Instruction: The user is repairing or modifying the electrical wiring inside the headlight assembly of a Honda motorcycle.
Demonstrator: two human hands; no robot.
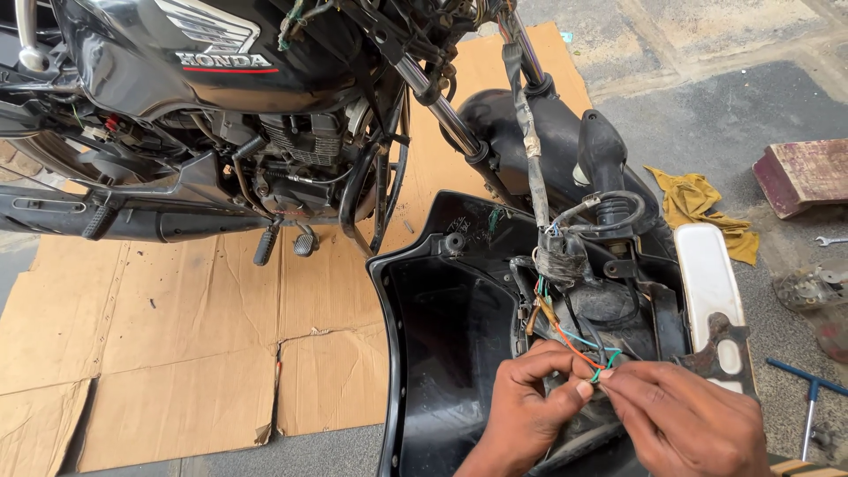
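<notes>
While left hand and right hand pinch thin orange-green wires, black plastic headlight cowl lies beneath, on brown cardboard.

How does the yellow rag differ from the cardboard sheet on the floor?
The yellow rag is small and crumpled in a heap; the cardboard sheet is large, brown and flat, though torn. The rag lies bare beside the black fairing; the cardboard sits under the motorcycle. Both lie on the floor.

Both hands meet, fingertips pinched together.
</notes>
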